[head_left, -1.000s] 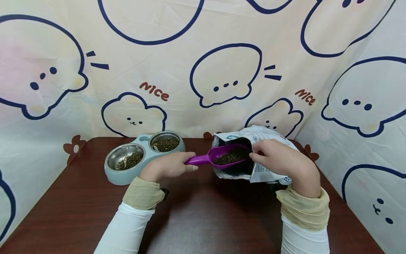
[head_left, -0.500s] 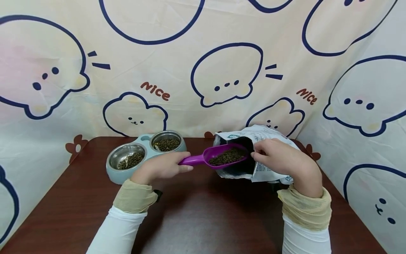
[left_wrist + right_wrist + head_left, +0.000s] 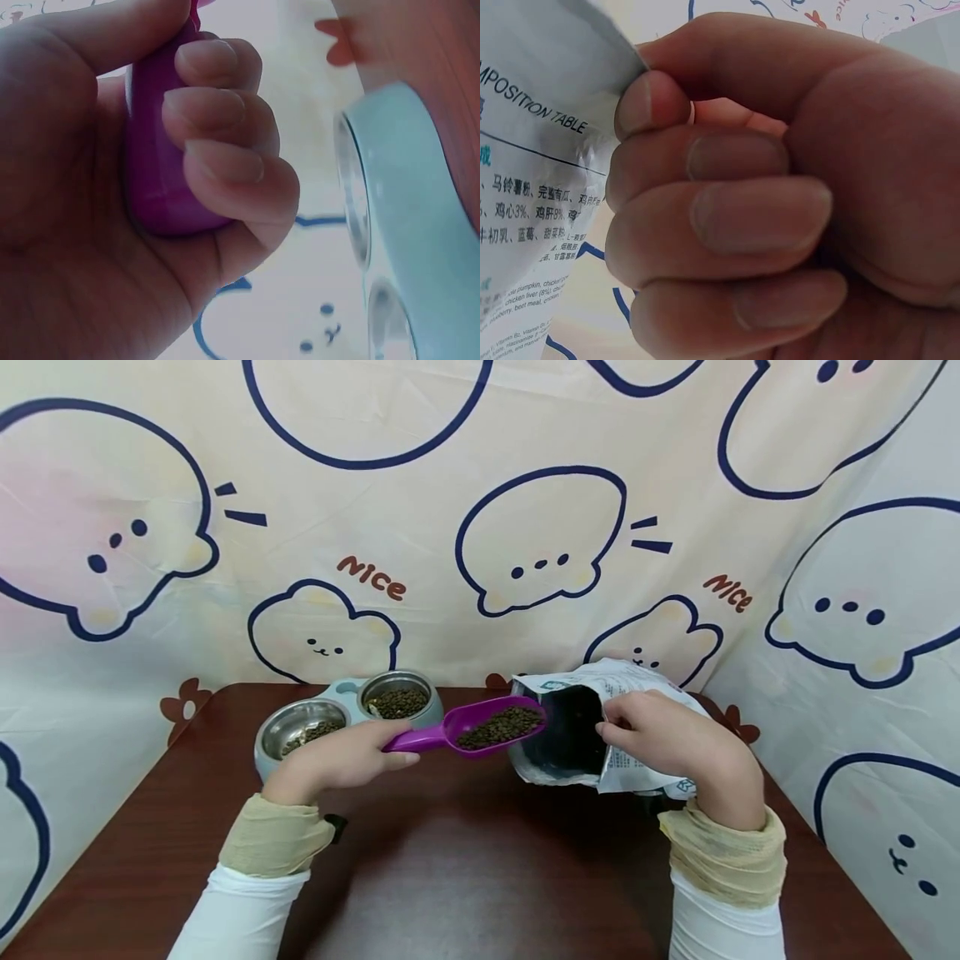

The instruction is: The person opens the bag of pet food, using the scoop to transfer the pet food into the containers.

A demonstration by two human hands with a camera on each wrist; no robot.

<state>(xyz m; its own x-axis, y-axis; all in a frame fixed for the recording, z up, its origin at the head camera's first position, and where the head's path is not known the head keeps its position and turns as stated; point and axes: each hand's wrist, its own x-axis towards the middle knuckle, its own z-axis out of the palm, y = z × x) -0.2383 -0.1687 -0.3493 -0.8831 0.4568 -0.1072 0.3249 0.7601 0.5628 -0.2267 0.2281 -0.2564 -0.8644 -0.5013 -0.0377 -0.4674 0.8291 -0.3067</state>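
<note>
My left hand (image 3: 341,758) grips the handle of a purple scoop (image 3: 480,730) full of brown kibble. The scoop hangs above the table between the feeder and the bag's mouth. In the left wrist view my fingers (image 3: 217,112) curl round the purple handle (image 3: 161,180). My right hand (image 3: 660,735) pinches the edge of a white pet food bag (image 3: 600,727), which lies on its side with its dark mouth open to the left. The right wrist view shows my fingers (image 3: 727,225) curled against the printed bag (image 3: 532,187).
A pale blue double feeder (image 3: 341,727) with two steel bowls holding some kibble sits at the back left of the dark brown table (image 3: 480,860). Its blue rim (image 3: 427,210) shows in the left wrist view. A cartoon-print curtain (image 3: 480,527) closes off the back and sides.
My left hand has drawn the loaded scoop out of the bag and carried it left toward the feeder. My right hand has stayed on the bag's edge.
</note>
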